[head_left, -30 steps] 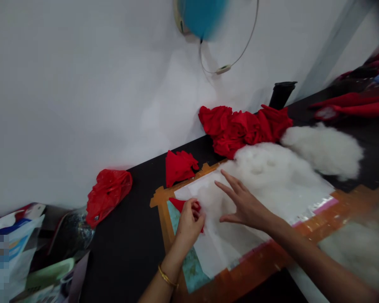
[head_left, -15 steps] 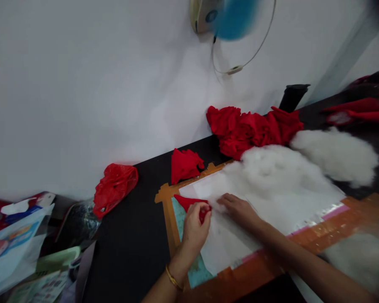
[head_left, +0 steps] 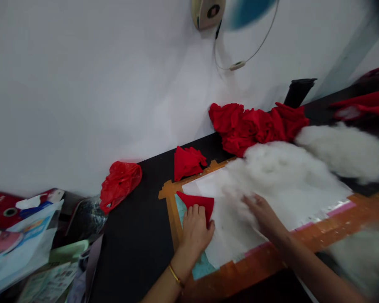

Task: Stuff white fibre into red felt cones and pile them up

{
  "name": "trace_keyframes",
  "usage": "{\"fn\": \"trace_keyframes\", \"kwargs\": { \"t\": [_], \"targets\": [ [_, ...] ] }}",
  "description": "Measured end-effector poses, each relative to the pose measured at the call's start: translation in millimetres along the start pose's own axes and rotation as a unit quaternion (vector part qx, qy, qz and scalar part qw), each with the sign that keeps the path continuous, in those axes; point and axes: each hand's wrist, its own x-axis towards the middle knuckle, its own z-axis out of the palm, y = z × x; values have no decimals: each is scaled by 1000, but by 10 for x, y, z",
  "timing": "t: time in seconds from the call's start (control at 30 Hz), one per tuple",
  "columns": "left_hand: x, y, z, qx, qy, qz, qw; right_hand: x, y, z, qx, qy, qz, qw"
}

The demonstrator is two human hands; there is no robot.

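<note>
My left hand lies over a small red cloth piece, its fingers curled on the cloth near the left end of the white sheet. The cloth's pointed tip reaches up and left past the fingers. To the right, my right hand is at the edge of the white fluffy stuffing, with its fingers pinched at a loose wisp of it. A gold bangle is on my left wrist.
Red cloth pieces and a larger red cloth heap lie along the wall. More stuffing is at right. A red plastic bag and a green tray are at left. Brown tape borders the sheet.
My left hand has flattened down over the red cloth, which now shows wider. My right hand has moved right, away from the cloth, and drawn its fingers in at the stuffing.
</note>
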Motion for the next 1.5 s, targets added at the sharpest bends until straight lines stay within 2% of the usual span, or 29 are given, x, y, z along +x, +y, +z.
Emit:
{"fn": "trace_keyframes", "kwargs": {
  "t": [0.17, 0.33, 0.4, 0.5, 0.6, 0.67, 0.73, 0.8, 0.87, 0.93, 1.03, 1.13, 1.17, 1.2, 1.23, 1.27, 1.3, 1.33, 1.37, 1.4, 1.43, 1.5],
  "targets": [
    [109, -42, 12, -10, -7, -13, 1000, -71, 38, 40, 45, -16, 25, 999],
    [181, -209, -40, -197, -13, -55, 979, -143, 107, 46, 40, -38, 18, 998],
    [181, -229, -64, -244, 10, -71, 967, -166, 136, 120, 32, -49, 4, 998],
    [163, -158, -107, -294, 81, -79, 949, -154, 189, 310, 1, -65, -58, 996],
    [154, -34, -163, -359, 143, -102, 917, -75, 245, 479, -117, -54, -188, 974],
    [154, 33, -189, -376, 164, -102, 906, -10, 270, 531, -210, -33, -250, 945],
    [151, 75, -186, -369, 167, -65, 912, 38, 276, 548, -239, -15, -259, 936],
    [138, 101, -155, -357, 166, -19, 919, 50, 268, 568, -164, -21, -214, 963],
    [120, 127, -125, -350, 175, 17, 920, 27, 258, 617, -31, -47, -147, 988],
    [102, 159, -131, -346, 185, 41, 919, -10, 255, 687, 63, -63, -106, 990],
    [72, 206, -241, -355, 165, 60, 918, -30, 263, 760, 72, -49, -123, 989],
    [38, 196, -387, -370, 104, 92, 919, 6, 267, 748, 58, -22, -155, 986],
    [33, 175, -420, -373, 107, 92, 917, 19, 264, 737, 66, -19, -158, 985],
    [36, 148, -442, -383, 140, 72, 910, 27, 259, 729, 80, -21, -156, 984],
    [47, 120, -454, -403, 196, 29, 894, 28, 250, 729, 99, -28, -152, 983],
    [69, 97, -458, -437, 259, -31, 861, 22, 236, 737, 116, -35, -153, 981],
    [99, 83, -458, -488, 306, -96, 812, 11, 218, 754, 127, -41, -157, 978],
    [135, 83, -458, -552, 322, -151, 754, -5, 196, 779, 129, -44, -167, 976],
    [173, 97, -459, -619, 305, -190, 699, -22, 171, 810, 119, -45, -182, 975],
    [208, 126, -462, -677, 265, -210, 653, -39, 144, 842, 102, -45, -198, 974],
    [238, 164, -468, -719, 224, -220, 620, -56, 118, 871, 82, -46, -214, 972],
    [274, 249, -485, -748, 190, -236, 591, -86, 77, 911, 44, -52, -243, 968]
  ]
}}
